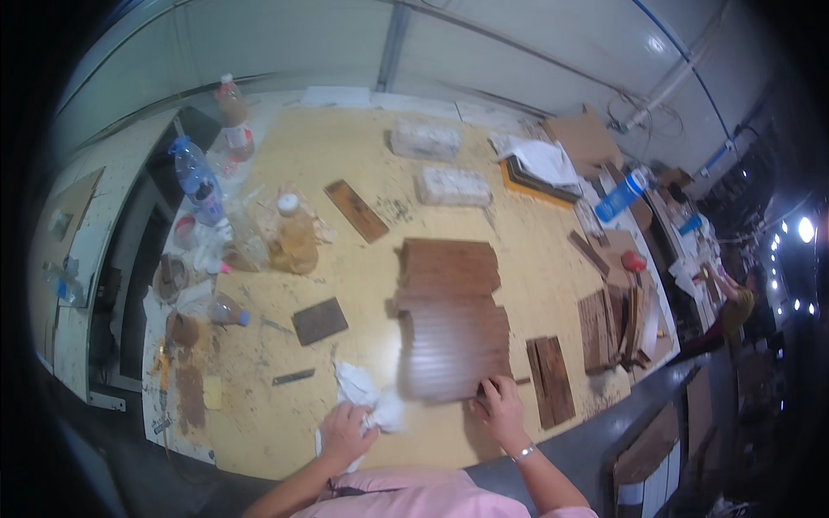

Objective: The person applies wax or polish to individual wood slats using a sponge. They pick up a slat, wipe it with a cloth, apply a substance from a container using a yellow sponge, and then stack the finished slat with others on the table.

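Note:
Near the front edge of the table, my left hand [347,433] is closed on a crumpled white cloth [356,382]. My right hand [501,409] grips the near right corner of a brown wooden panel [458,352] with a ribbed, shiny face, its fingertips bent over the edge. Directly beyond that panel lies a second brown wooden piece [449,266], with uneven ends. To the right of my right hand are dark brown strips [551,382] side by side. A small dark square plate [319,321] and a narrow dark strip [294,377] lie left of the cloth.
Several plastic bottles stand along the left, including one of amber liquid [294,237]. Two wrapped blocks [453,187] sit toward the back. Stacked wood strips [598,328] and a blue bottle [620,197] are at the right. Another person [734,306] is at the far right.

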### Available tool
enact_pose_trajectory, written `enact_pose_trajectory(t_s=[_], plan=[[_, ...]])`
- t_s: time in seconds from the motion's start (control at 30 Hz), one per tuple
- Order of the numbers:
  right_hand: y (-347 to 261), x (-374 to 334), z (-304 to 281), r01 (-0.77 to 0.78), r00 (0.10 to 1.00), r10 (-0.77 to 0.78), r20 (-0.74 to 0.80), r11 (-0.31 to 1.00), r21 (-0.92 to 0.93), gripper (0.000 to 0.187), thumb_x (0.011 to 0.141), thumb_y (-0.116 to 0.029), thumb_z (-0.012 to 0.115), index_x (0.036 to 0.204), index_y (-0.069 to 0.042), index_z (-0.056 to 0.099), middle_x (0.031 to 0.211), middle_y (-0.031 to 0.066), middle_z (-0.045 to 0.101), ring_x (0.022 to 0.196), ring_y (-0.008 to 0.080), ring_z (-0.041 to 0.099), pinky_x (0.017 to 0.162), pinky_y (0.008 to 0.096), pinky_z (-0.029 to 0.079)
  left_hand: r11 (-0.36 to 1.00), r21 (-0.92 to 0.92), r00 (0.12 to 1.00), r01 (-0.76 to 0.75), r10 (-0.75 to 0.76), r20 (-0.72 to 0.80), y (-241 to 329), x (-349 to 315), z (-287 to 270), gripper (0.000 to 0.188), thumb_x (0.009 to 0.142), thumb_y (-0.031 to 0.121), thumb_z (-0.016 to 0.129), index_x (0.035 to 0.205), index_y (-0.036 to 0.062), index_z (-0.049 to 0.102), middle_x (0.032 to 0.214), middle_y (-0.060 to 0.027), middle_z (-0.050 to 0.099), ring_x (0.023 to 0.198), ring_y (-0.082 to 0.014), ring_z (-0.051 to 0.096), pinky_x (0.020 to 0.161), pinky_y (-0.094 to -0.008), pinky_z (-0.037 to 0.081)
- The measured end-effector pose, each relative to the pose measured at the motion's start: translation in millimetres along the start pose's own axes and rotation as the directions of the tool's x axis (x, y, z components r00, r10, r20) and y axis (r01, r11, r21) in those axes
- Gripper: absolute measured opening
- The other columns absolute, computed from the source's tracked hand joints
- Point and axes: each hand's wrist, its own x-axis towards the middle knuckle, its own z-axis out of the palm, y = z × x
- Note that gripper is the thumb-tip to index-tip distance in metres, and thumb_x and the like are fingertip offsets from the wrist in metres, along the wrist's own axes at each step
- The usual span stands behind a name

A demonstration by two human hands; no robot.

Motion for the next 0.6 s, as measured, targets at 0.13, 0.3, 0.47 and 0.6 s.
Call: enact_pose_trajectory(t_s=[0.13, 0.3, 0.47, 0.6], plan=[[9.9, -17.1, 27.3, 0.041, 0.985, -0.049, -0.166, 0.998, -0.053, 0.043, 0.064, -0.006, 0.078, 0.104, -0.004, 0.060, 0.104, 0.0145, 0.057, 0.097, 0.0350, 0.057, 0.082, 0.0452, 0.049, 0.999, -0.005, 0.999, -0.040, 0.040, -0.021, 3.4, 4.4, 0.2, 0.034, 0.068, 0.023, 0.073, 0.098, 0.0108, 0.062, 0.089, -0.0095, 0.055, 0.084, -0.0316, 0.059, 0.070, -0.0434, 0.048], [3.9, -26.7, 25.7, 0.043, 0.971, -0.065, -0.230, 0.994, -0.100, 0.031, 0.067, -0.009, 0.072, 0.096, -0.007, 0.061, 0.101, 0.0113, 0.057, 0.094, 0.0327, 0.057, 0.078, 0.0452, 0.048, 0.999, -0.011, 0.997, -0.054, 0.053, -0.061, 2.7, 2.9, 6.2, 0.033, 0.068, 0.019, 0.073, 0.098, 0.0100, 0.062, 0.090, -0.0107, 0.056, 0.084, -0.0326, 0.059, 0.071, -0.0439, 0.048], [-3.8, -28.3, -5.5, 0.047, 0.997, -0.045, -0.064, 0.998, 0.029, 0.019, 0.069, -0.006, 0.066, 0.085, -0.009, 0.055, 0.086, 0.0086, 0.056, 0.078, 0.0304, 0.056, 0.063, 0.0407, 0.044, 0.996, -0.093, 1.000, 0.003, -0.005, -0.026, -2.7, 4.6, 5.6, 0.035, 0.068, 0.016, 0.075, 0.099, 0.0066, 0.062, 0.093, -0.0117, 0.057, 0.087, -0.0338, 0.059, 0.073, -0.0428, 0.049], [-21.3, -23.8, -21.2, -0.411, 0.905, 0.407, 0.125, 0.755, 0.511, 0.012, 0.086, -0.009, 0.066, 0.087, -0.006, 0.055, 0.075, 0.0031, 0.058, 0.069, 0.0161, 0.059, 0.063, 0.0324, 0.047, 0.985, -0.140, 0.989, -0.099, 0.082, -0.119, 40.9, 14.8, -39.6, 0.037, 0.067, 0.016, 0.076, 0.099, 0.0052, 0.062, 0.104, -0.0118, 0.059, 0.095, -0.0339, 0.059, 0.082, -0.0442, 0.049]])
